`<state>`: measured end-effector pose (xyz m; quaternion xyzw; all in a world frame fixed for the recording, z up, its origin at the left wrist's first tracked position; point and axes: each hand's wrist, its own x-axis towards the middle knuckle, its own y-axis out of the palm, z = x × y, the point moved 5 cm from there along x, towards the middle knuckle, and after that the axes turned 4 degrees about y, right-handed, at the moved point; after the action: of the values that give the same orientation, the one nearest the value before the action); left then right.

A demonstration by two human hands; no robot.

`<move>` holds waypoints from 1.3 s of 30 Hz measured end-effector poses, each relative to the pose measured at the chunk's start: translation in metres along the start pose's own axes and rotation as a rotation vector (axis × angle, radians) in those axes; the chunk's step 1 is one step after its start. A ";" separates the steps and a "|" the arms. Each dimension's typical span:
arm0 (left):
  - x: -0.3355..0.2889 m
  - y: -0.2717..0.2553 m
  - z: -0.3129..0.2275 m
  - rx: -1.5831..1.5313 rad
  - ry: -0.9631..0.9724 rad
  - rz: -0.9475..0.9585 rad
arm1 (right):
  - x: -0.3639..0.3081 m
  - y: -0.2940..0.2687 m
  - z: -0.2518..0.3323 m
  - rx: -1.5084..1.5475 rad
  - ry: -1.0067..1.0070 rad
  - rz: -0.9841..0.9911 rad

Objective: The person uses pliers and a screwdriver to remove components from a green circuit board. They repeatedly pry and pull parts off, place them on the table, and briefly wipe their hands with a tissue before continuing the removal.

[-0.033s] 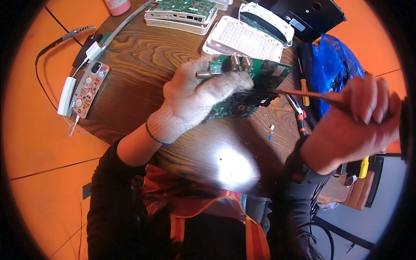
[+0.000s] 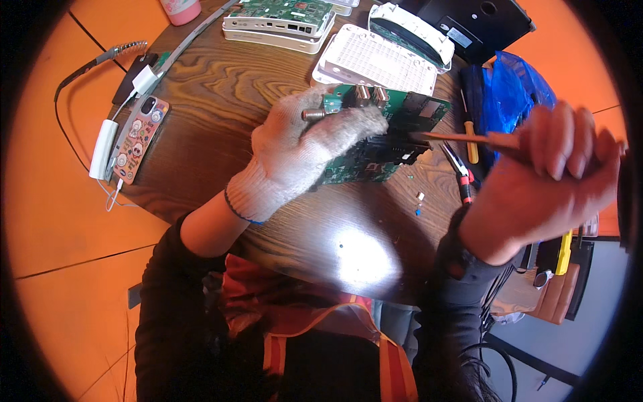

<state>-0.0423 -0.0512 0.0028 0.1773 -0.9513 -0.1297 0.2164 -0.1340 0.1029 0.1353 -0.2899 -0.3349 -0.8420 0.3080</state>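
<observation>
Slippage is my main worry here — my right hand (image 2: 546, 177) is clenched around the handle of a thin screwdriver (image 2: 462, 138), and its tip sits right on the black part at the middle of the green circuit board (image 2: 395, 134). If I lean too hard or the tip skates off, I reckon it gouges the board or pokes straight into my gloved left hand (image 2: 308, 151), which is pressed flat over the near half of the board to pin it to the tabletop (image 2: 221, 87). That left grip is more a hold-down than a closed grasp, fingers draped over the board's edge by the metal connectors, so the board could pivot under a sideways shove.

A couple of tiny loose bits (image 2: 418, 201) lie on the wood just right of the board, next to the red-handled pliers (image 2: 461, 173) — one nudge of my wrist and they're probably gone.

Further back, the white vented cover (image 2: 378, 60) sits just beyond the board, close enough to get knocked, I'd say. Phone (image 2: 137, 137) is well off to the left, out of harm's way.
</observation>
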 end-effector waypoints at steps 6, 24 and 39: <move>-0.002 -0.004 0.000 0.183 -0.046 -0.012 | 0.002 0.024 -0.046 -0.077 0.141 0.093; 0.011 -0.018 0.018 -0.007 -0.161 -0.274 | -0.094 0.061 -0.052 -0.303 -0.379 0.813; 0.007 -0.009 0.013 -0.196 -0.145 -0.103 | 0.007 -0.056 -0.001 -0.042 -0.019 -0.084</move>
<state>-0.0518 -0.0596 -0.0086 0.1943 -0.9368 -0.2454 0.1563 -0.1788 0.1327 0.1175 -0.2901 -0.3318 -0.8583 0.2628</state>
